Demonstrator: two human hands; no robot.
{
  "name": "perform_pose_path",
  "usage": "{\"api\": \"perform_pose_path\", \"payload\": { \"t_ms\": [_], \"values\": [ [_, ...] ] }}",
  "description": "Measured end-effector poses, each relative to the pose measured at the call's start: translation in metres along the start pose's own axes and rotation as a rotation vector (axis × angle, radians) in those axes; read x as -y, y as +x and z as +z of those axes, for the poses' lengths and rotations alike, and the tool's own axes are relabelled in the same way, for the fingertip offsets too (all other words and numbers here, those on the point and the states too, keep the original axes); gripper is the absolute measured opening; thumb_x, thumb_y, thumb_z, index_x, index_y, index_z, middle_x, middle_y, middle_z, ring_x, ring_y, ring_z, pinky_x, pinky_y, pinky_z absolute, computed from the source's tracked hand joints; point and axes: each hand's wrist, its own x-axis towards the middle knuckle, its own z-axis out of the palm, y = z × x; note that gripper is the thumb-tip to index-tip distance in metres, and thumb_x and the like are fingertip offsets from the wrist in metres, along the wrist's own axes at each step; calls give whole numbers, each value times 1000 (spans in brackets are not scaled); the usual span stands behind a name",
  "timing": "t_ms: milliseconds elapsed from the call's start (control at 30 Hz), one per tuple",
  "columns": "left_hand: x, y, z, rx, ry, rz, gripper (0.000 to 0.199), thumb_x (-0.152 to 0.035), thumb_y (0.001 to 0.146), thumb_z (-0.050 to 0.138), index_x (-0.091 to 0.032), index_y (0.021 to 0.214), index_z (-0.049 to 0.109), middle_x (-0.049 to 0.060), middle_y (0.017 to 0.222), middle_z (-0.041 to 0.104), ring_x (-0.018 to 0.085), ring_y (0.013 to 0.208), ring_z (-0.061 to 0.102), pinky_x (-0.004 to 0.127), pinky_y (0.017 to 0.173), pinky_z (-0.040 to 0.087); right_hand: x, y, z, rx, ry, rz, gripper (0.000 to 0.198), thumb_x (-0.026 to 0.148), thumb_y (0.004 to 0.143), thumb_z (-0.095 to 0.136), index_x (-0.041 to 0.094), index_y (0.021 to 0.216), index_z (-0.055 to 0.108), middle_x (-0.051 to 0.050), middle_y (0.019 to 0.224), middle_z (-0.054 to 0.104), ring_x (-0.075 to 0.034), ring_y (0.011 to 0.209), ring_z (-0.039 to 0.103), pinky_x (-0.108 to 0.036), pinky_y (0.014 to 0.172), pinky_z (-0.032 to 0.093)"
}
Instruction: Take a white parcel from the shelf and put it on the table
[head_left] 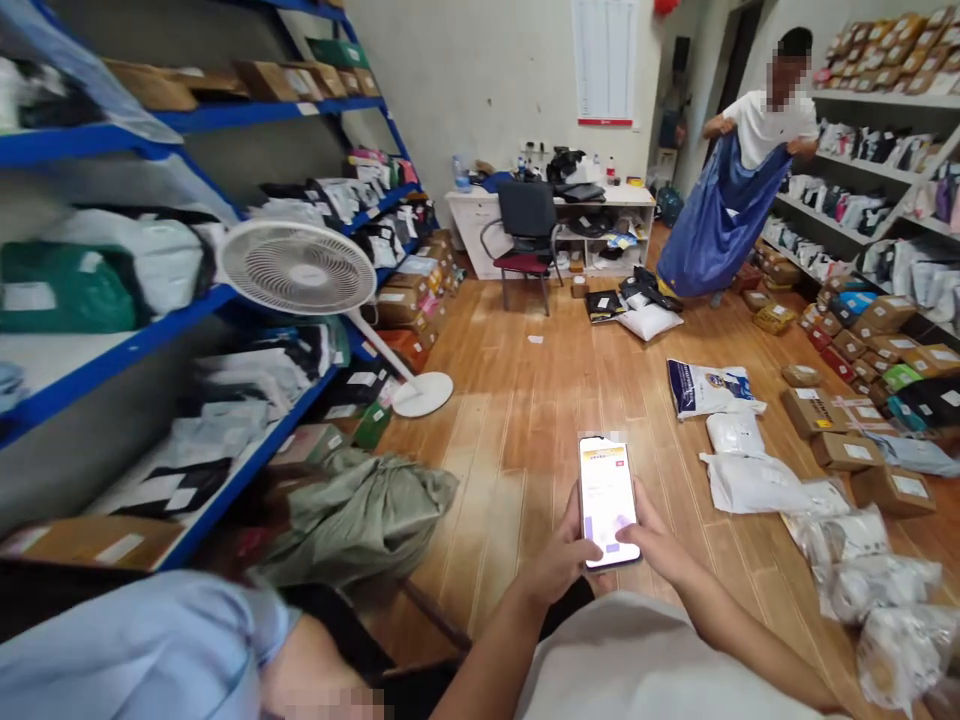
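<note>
2 bare forearms, left hand (559,560) and right hand (664,545) ungloved, above a plain white shirt.

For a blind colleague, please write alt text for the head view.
Both hands, left hand and right hand, hold a lit phone above a wooden floor strewn with parcels; another person lifts a blue sack.

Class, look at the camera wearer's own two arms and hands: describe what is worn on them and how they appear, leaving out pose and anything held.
Both forearms are bare: no sleeve reaches them. The left hand and right hand wear no gloves, and no watch, ring or wristband shows. A pale grey-white garment covers the torso between the arms.
</note>
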Motion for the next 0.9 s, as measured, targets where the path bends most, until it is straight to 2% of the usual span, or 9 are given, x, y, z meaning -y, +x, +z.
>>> {"api": "perform_pose_path", "payload": {
  "t_ms": [100,200,267,367,567,667,767,833,900],
  "values": [
    [-30,15,-23,23,-8,-61,118,-12,56,57,-36,155,-1,13,137,54,28,91,66,24,43,56,5,30,15,-37,1,-22,69,18,58,58,25,127,50,-1,106,65,-25,98,57,-35,85,45],
    [-57,27,-46,39,-12,-66,110,-15,59,57,-38,155,8,10,135,56,28,92,65,25,45,56,10,59,33,-71,10,-57,69,18,58,59,26,126,51,0,105,65,-25,101,57,-35,89,44],
    [-73,35,-59,62,-15,-66,106,-16,60,57,-41,154,14,8,134,58,26,92,65,23,45,54,12,77,43,-84,18,-73,69,18,59,60,27,126,50,0,101,65,-24,96,58,-35,86,45],
    [-94,47,-79,83,-22,-86,107,-14,61,56,-43,154,12,7,135,57,25,93,64,20,46,53,15,102,54,-91,31,-82,67,18,60,60,27,126,48,1,95,65,-22,86,59,-33,78,47],
    [-127,68,-117,153,-35,-80,104,-12,66,55,-45,153,10,9,138,55,27,94,67,28,50,60,20,148,69,-85,64,-93,68,18,57,54,26,125,50,-1,110,67,-24,98,58,-34,84,46],
    [-140,76,-131,148,-36,-53,97,-18,74,59,-41,154,10,11,132,59,29,94,68,29,47,60,20,168,75,-74,75,-89,73,17,57,55,25,129,47,-2,118,66,-25,106,58,-35,88,46],
    [-150,87,-138,72,-3,-72,95,-30,79,63,-35,155,6,13,121,63,30,88,69,28,42,57,18,183,80,-64,88,-78,76,15,60,56,26,133,42,-2,120,66,-24,104,60,-34,85,48],
    [-156,96,-141,22,16,-101,94,-32,80,63,-32,155,7,13,113,66,27,81,69,27,40,56,17,192,81,-56,81,-91,76,14,63,60,27,135,40,-2,117,66,-23,101,62,-34,83,50],
    [-162,105,-144,33,10,-111,93,-30,78,63,-31,155,11,13,113,66,26,78,69,27,40,55,16,202,79,-55,52,-118,76,12,65,64,27,135,39,-2,115,67,-23,100,62,-35,85,50]
  ]
}}
